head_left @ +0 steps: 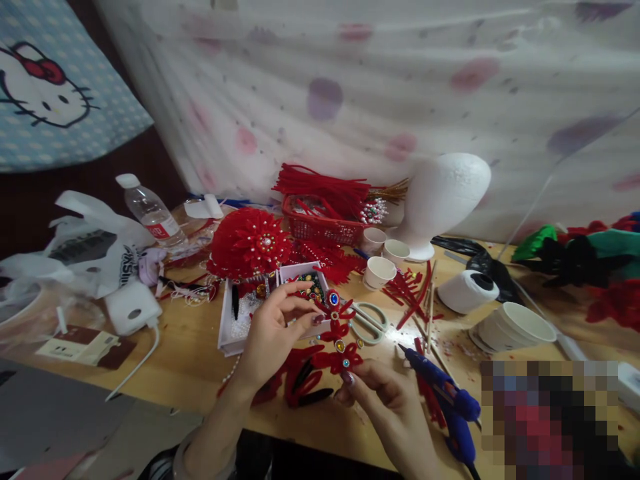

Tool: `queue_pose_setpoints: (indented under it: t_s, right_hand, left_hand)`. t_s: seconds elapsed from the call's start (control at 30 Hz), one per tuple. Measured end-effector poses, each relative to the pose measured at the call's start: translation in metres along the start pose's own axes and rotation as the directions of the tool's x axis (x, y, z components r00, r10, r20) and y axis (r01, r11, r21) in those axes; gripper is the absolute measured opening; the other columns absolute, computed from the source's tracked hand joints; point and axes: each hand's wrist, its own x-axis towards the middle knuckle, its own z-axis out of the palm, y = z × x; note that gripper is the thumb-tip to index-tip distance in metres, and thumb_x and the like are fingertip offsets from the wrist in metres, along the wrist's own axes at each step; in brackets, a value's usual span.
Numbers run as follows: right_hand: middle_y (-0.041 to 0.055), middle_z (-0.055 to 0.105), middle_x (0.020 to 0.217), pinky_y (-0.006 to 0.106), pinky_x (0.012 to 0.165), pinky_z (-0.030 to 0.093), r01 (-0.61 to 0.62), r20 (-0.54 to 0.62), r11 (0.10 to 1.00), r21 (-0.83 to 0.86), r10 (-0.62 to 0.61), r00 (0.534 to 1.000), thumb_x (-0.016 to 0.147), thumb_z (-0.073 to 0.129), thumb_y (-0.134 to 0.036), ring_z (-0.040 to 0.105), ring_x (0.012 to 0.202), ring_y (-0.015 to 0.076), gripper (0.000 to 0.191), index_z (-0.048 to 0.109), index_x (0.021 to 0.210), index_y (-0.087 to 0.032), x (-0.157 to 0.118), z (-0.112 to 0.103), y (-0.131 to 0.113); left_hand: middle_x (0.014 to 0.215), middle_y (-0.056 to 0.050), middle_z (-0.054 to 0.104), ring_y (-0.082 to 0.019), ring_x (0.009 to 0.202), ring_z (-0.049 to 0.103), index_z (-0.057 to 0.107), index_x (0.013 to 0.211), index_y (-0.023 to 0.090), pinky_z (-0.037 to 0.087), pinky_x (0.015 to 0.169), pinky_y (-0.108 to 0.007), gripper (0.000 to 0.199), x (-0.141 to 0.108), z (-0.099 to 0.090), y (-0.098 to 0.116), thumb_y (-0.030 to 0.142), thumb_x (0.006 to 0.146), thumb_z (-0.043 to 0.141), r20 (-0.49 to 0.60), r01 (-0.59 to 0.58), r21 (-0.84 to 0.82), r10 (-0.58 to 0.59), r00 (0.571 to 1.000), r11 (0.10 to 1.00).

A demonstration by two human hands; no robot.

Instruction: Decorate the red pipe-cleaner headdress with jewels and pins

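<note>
A red flower ornament (340,331) with blue, amber and pale gems is held up between my two hands. My left hand (275,327) pinches its upper end near the blue gem, thumb and forefinger together. From below, my right hand (387,407) grips the lower red flower between thumb and fingers. Just behind the ornament lie scissors (373,323) with pale handles. Beneath my hands are more red loops and black clips (315,398). Left of the ornament, partly covered by my left hand, stands a white divided box (233,341) of beads and gems.
A blue glue gun (443,387) lies right of my right hand. Behind are paper cups (380,272), a red basket (325,230) of red stems, a red flower headpiece (250,243) and a white foam head (445,193). Thread (463,293) stands at right; a bottle (153,210) leans at left.
</note>
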Motion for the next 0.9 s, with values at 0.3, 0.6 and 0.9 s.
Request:
queue_pose_setpoints:
  t_s: [0.3,0.6,0.9]
  right_hand:
    - [0.0046,0.073,0.067,0.025,0.062,0.050,-0.017,0.006,0.994,0.107,0.017,1.000,0.088,0.066,-0.044,0.066,0.063,0.0170,0.027,0.072,0.079,-0.019,0.002,0.001,0.009]
    - [0.0055,0.072,0.065,0.024,0.050,0.050,0.015,-0.121,0.987,0.163,0.005,0.993,0.080,0.074,-0.045,0.063,0.053,0.0158,0.028,0.073,0.072,-0.018,0.011,0.004,0.008]
    - [0.0046,0.071,0.062,0.024,0.050,0.053,0.051,-0.156,0.980,0.191,-0.021,0.988,0.077,0.076,-0.042,0.064,0.051,0.0159,0.025,0.074,0.070,-0.018,0.011,0.007,0.002]
  left_hand:
    - [0.080,0.000,0.073,-0.014,0.074,0.070,0.060,0.102,0.018,0.056,0.072,-0.023,0.043,-0.001,-0.009,-0.007,0.019,0.066,0.082,-0.017,-0.023,-0.086,0.021,1.000,0.996]
    - [0.062,0.002,0.069,-0.012,0.055,0.067,0.065,0.094,0.015,0.054,0.058,-0.020,0.047,-0.005,-0.034,-0.009,0.030,0.057,0.090,-0.253,0.033,-0.129,-0.065,0.965,0.991]
    - [0.073,0.001,0.066,-0.011,0.064,0.061,0.073,0.091,0.021,0.050,0.059,-0.019,0.013,-0.016,-0.021,-0.001,0.028,0.080,0.072,-0.172,-0.125,0.193,0.159,0.972,0.973]
